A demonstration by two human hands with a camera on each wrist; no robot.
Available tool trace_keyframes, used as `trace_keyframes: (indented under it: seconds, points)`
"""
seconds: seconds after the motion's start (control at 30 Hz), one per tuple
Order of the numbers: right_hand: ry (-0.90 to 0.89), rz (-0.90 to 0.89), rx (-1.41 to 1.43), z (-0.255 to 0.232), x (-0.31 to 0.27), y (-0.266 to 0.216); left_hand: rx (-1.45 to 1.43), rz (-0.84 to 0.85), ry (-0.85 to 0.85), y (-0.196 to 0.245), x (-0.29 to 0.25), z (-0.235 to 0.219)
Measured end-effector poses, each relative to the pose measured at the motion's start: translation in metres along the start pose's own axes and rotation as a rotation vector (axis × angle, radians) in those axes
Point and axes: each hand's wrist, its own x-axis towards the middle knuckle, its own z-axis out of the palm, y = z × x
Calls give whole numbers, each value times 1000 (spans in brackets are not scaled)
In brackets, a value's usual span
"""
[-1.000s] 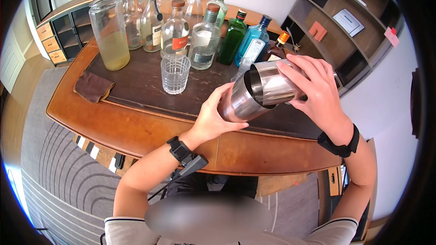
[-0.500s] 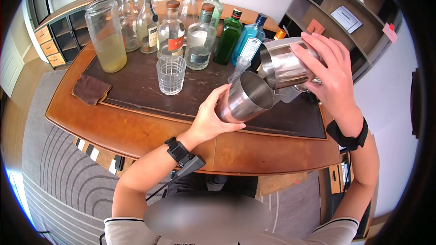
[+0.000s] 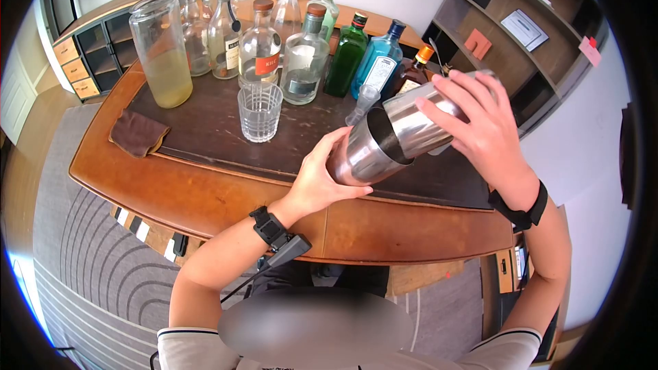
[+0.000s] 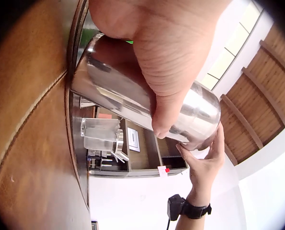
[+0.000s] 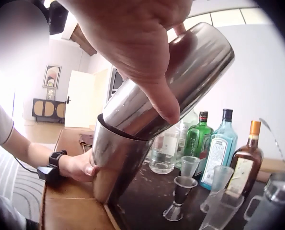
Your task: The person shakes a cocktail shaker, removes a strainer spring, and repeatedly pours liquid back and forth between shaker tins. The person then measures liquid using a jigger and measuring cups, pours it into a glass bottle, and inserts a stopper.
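Note:
My left hand [image 3: 317, 177] grips a metal shaker tin [image 3: 361, 157], its mouth tilted up to the right over the table's front part. A second metal shaker tin [image 3: 419, 122] is held from above by my right hand [image 3: 483, 116], fingers along one side and thumb on the other. This upper tin slants mouth-down, its rim overlapping the mouth of the lower tin [image 5: 119, 163] in the right wrist view. The inside of both tins is largely hidden. Just beyond the tins stand a metal jigger [image 5: 180, 199] and small clear cups [image 5: 216, 187].
A cut-glass tumbler [image 3: 260, 113] stands left of the tins, with a tall pitcher [image 3: 161, 55] of cloudy yellowish liquid and a folded brown cloth [image 3: 139, 133] farther left. Several bottles, including a green bottle [image 3: 347, 58] and a blue bottle [image 3: 379, 62], line the back.
Half a second ago the upper tin was lifted apart, up and right of the lower one. My right hand has brought it back down to the lower tin's mouth; my left hand stays nearly still.

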Motion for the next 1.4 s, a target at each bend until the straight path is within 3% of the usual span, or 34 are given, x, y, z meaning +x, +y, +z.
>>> trace_keyframes:
  seconds: [0.17, 0.57, 0.83, 0.9, 0.97, 1.03, 1.1, 1.13, 1.23, 1.3, 1.4]
  points:
    - [105, -19, -236, -8, 9, 12, -138, -29, 61, 3, 0, 2]
    - [33, 58, 133, 4, 6, -7, -170, -56, 69, 2, 1, 0]
    - [86, -18, -193, 0, -13, 18, -85, -16, 38, 2, 1, -2]
    - [85, -10, -211, -3, -21, 24, -135, -35, 102, 4, 2, -3]
    - [62, 147, -56, -6, -31, 29, -135, -12, 109, 0, 3, -6]
    - [103, 193, 9, 2, -43, 28, -199, -58, 143, 3, 4, -8]
    - [210, 588, 610, 6, -54, 15, -126, -28, 136, -1, 5, -12]
    - [189, 687, 673, 7, -59, 8, -136, -41, 149, -2, 5, -12]
    - [403, 1005, 1406, 36, -76, -30, -170, -62, 158, 2, 5, -11]
    - [403, 1119, 1622, 40, -82, -60, -139, -6, 172, 0, 6, -12]
    - [522, 1154, 1798, 56, -87, -106, -112, 26, 176, 2, 8, -17]
